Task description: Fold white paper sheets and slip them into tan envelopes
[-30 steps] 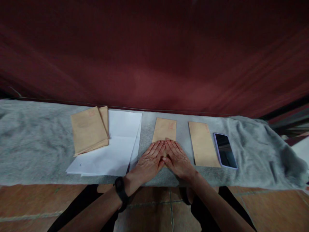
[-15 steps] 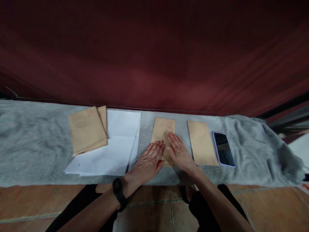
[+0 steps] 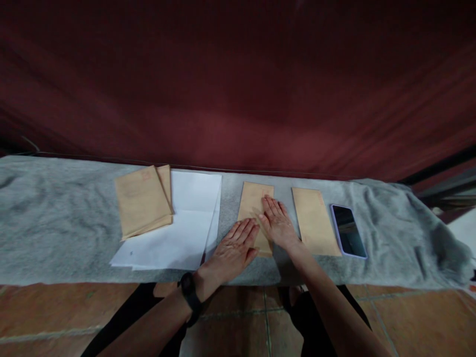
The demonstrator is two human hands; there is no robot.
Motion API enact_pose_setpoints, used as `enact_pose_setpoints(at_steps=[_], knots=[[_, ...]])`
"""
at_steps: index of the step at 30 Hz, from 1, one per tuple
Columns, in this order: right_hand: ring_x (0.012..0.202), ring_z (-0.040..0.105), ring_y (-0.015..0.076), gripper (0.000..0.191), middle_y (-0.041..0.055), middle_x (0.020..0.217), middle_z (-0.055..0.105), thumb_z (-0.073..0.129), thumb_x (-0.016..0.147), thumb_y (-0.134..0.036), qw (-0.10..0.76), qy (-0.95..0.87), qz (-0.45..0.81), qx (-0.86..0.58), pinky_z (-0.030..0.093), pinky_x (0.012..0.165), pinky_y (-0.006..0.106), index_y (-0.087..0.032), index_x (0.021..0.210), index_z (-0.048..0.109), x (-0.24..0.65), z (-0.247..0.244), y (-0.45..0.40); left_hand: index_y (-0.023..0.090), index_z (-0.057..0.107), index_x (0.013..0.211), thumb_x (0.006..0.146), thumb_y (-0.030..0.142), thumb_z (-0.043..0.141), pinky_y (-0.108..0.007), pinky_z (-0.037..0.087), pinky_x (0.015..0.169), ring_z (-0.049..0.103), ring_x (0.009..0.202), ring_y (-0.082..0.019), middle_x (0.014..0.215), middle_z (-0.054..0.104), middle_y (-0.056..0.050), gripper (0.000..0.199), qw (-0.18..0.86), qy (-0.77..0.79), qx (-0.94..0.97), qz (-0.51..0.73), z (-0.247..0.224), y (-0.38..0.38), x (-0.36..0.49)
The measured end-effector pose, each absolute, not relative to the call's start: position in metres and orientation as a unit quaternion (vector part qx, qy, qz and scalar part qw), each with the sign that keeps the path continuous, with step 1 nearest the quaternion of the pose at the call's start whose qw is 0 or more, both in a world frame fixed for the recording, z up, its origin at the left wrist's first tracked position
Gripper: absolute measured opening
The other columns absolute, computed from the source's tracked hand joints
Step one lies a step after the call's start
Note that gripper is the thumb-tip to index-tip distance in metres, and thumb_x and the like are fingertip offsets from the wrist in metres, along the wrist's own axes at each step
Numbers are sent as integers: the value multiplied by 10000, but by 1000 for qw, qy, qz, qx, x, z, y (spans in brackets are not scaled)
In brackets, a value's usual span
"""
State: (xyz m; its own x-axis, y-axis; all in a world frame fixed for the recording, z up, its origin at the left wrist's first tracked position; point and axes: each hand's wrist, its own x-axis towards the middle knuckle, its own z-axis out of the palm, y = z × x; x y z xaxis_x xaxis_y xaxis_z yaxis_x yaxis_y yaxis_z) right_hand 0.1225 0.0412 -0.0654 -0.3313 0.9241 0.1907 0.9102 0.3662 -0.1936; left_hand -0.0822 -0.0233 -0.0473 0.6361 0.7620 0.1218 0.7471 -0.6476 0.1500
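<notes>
The middle env. (image 3: 252, 201) is being held down on the grey cloth (image 3: 59, 218) by both hands, btwn the white sheets (image 3: 189, 230) on the L and a brown env. (image 3: 316, 223) on the R. The L hand (image 3: 233, 249) is being laid flat across its lower L part, palm down, fingers straight and close together, thumb apart. The R hand (image 3: 278, 223) is being rested higher up on its R side, fingers slightly fanned, w/ the tips near the top R corner. Nothing is being pinched by either.

Re progress: the middle env. is prob. being smoothed, so it's being judged part done. Whether its flap is being kept sealed, or any contents are being enclosed, can't be told from this angle. The brown env. is being left alone, flat, just beside the phone (image 3: 348, 231); poss. finished, tho that isn't being shown for sure. The pile of envs (image 3: 143, 203), partly overlapping the white sheets, isn't being handled either, and its exact no. is being hidden by the overlap. The white sheets, w/ a fold line visible, are being left loose, so these and the pile are prob. what's being left undone
</notes>
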Motion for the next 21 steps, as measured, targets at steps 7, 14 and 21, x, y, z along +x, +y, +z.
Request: enact_pose_setpoints(at_steps=[7,14,21], knots=[[1541,282,242,638,143,1649,324,290,1072,-451,142,-831,25,-538,204,1267,483,-115,1612,249,120,-69,32,142,418,1501,1029,269,376,-409,333,1229,407,1480,-212,1577,469,-126,491,79,429,890,133,-35,-19,-83],[1544,272,270,638,172,1643,324,324,1071,-444,140,-841,26,-522,229,1259,502,-71,1588,298,118,-68,23,97,515,1382,970,198,404,-433,405,1184,520,1395,-247,1464,580,-176,438,82,472,860,173,-31,-11,-73],[1551,248,286,645,182,1655,294,446,1021,-365,147,-850,30,-505,228,1265,520,-69,1579,318,113,-65,11,50,439,1463,1023,245,314,-470,354,1222,429,1465,-261,1527,504,-210,498,61,495,850,168,-43,6,-68]])
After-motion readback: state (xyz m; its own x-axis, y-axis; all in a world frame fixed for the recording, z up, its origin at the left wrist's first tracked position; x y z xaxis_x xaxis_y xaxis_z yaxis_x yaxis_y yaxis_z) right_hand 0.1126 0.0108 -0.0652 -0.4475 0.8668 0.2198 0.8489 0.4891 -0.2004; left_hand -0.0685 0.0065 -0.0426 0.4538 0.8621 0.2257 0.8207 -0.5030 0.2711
